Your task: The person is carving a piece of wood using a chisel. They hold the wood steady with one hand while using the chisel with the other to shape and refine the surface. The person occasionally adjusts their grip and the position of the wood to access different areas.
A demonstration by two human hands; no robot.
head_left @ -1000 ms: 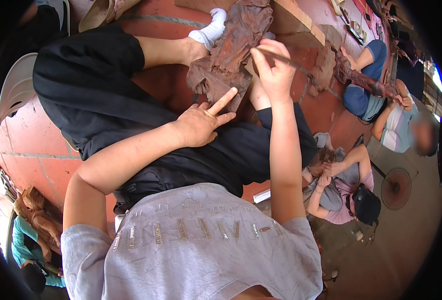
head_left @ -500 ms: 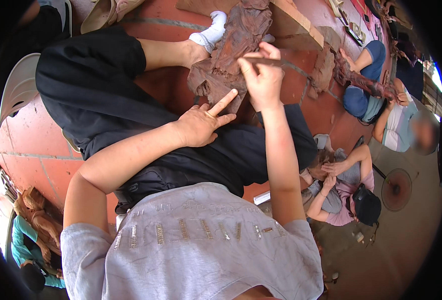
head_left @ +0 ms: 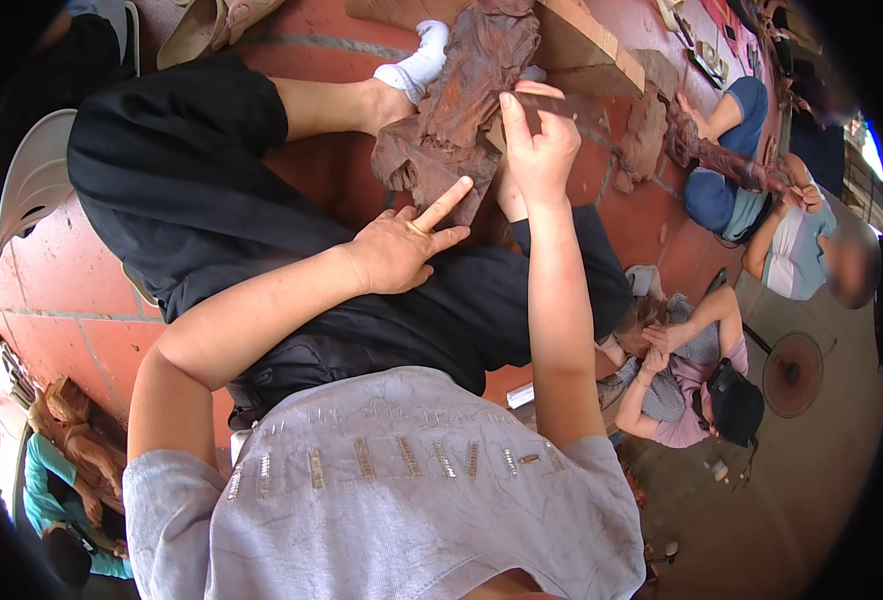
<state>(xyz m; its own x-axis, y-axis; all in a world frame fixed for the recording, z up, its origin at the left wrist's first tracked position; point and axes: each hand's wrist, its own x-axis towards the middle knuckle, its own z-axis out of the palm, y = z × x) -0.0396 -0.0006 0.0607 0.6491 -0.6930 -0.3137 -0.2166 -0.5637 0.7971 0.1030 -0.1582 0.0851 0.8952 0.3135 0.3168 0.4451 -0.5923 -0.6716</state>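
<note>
A dark reddish-brown wood carving lies tilted between my legs, its broad end toward me. My left hand is open over my thigh, the outstretched index fingertip resting on the carving's near end. My right hand is closed, thumb against fingers, round a thin, flat brown strip that looks like sandpaper. The strip sticks out to the right of the fingers. This hand is just right of the carving; whether the strip touches the wood I cannot tell.
A thick wooden block stands beyond the carving. At the right, one person bends over a brown piece and another holds a carving. A round fan is near them. A person in teal works at lower left. A pale chair is at left.
My right hand has shifted slightly down and to the right, with the brown strip now turned flatter to view. My left hand stays in place on the carving.
</note>
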